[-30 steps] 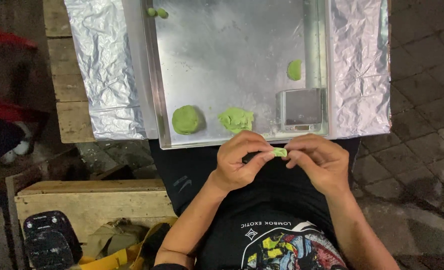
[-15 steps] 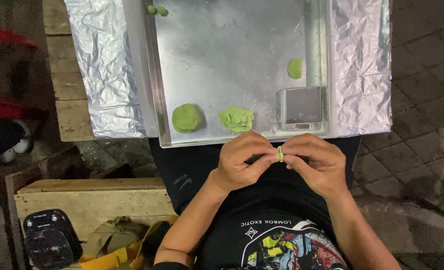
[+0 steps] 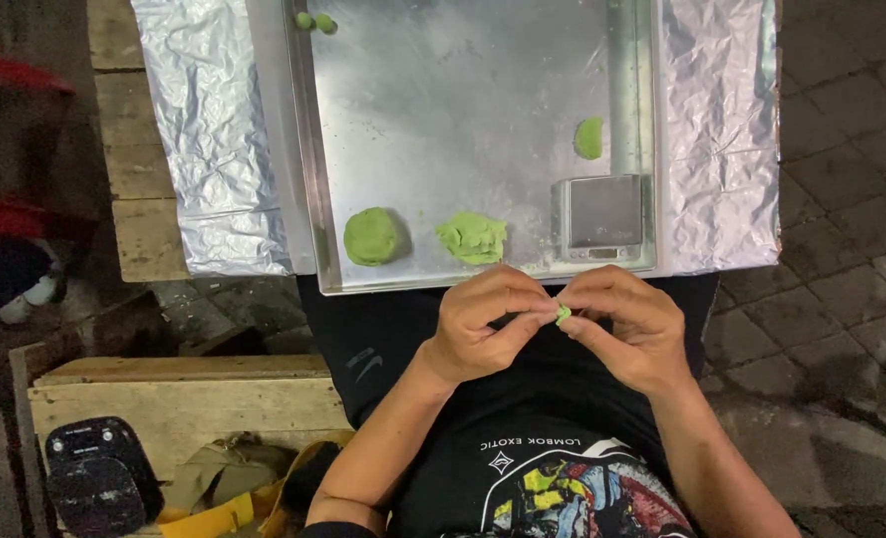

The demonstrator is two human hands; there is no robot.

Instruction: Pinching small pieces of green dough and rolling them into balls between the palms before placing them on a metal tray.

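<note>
A small green dough bit [image 3: 563, 314] sits pinched between the fingertips of both hands, just below the near edge of the metal tray [image 3: 443, 130]. The left hand [image 3: 483, 324] curls its thumb and forefinger onto the bit from one side; the right hand [image 3: 622, 324] closes its fingertips on it from the other, so the two hands touch at the dough. Most of the bit is hidden by the fingers.

Just beyond the left hand, on the tray, lies a crumpled dough lump [image 3: 473, 237], and further out to that side a smooth round dough disc [image 3: 371, 236]. Beyond the right hand stands a small silver scale [image 3: 602, 217], with a half-round dough piece [image 3: 590, 137] past it. Two tiny dough balls [image 3: 313, 21] rest at the tray's far edge. Foil [image 3: 214, 139] covers the tabletop on both sides of the tray. Nothing lies between the hands and the tray.

Against half a second ago, the hands hold nearly the same place, and the bit shows slightly lower between the fingertips.
</note>
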